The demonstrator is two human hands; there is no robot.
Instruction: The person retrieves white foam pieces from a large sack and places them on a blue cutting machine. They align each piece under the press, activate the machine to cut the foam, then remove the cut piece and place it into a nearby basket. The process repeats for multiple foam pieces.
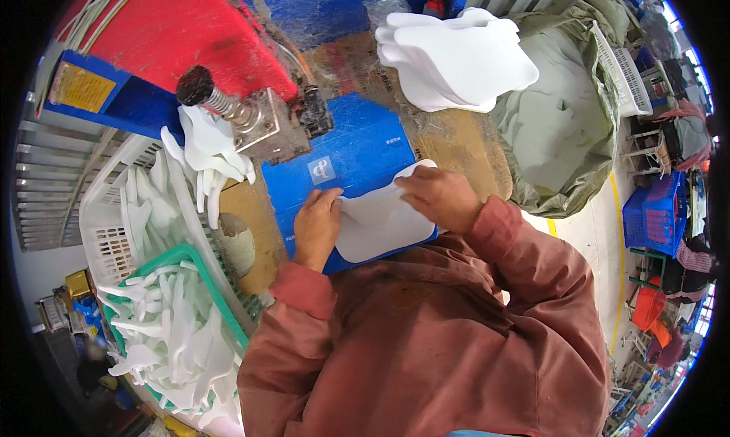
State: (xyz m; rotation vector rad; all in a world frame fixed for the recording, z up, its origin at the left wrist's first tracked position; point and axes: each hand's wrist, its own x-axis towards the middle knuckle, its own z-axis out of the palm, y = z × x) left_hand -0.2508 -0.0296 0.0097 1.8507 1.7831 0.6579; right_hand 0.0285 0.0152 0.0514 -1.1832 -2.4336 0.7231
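Note:
Between my two hands lies a white foam sheet [385,225] with a curved cut-out edge, resting on a blue board [357,144]. My left hand [317,222] pinches its left upper corner between thumb and fingers. Its right upper corner is gripped by my right hand [437,197], with the fingers bent over the edge. Just beyond the board stands a red and blue machine [190,41] with a black-knobbed spring plunger [228,106]. A stack of white shaped sheets [460,60] sits at the far right of the worktop.
To my left, a white plastic basket [106,232] and a green-rimmed basket [186,253] hold white foam pieces. A large grey-green sack [559,201] with pale sheets stands at the right. Behind the stack is a clear bottle [384,3]. Blue crates [655,212] are farther right.

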